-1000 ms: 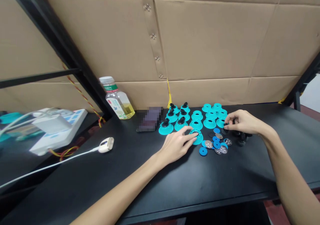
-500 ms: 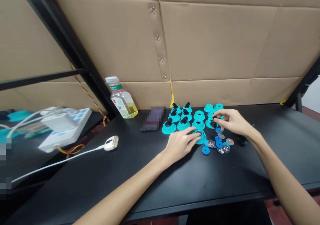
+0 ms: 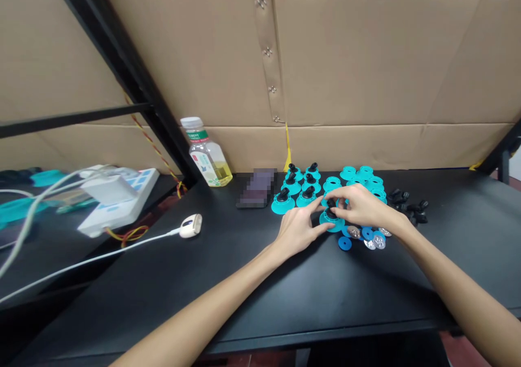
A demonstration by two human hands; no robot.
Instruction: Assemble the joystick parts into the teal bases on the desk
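Note:
A teal round plastic base [image 3: 336, 226] with a flared rim lies on the black table. My left hand [image 3: 297, 227] has its thumb and fingers closed around that base. My right hand [image 3: 360, 208] pinches a black plastic fitting [image 3: 331, 210] at the centre of the same base; my fingers partly hide it. Left of my hands stand several teal bases with black fittings upright in them [image 3: 308, 195]. Beyond and behind my right hand are several bare teal bases [image 3: 348, 172]. Blue discs [image 3: 344, 243] and shiny metal discs [image 3: 379, 241] are scattered just in front of it.
Loose black fittings [image 3: 415, 210] lie in a pile to the right. A phone [image 3: 257, 188] and a bottle of yellow liquid [image 3: 210, 163] stand toward the back left. A white cable [image 3: 142, 241] crosses the left side to a small cream device [image 3: 191, 226]. Cardboard [image 3: 366, 57] walls the back.
My right hand has moved left and down, bringing the black fitting to the base at my left hand. My left thumb and fingers now surround that base. The view has shifted slightly.

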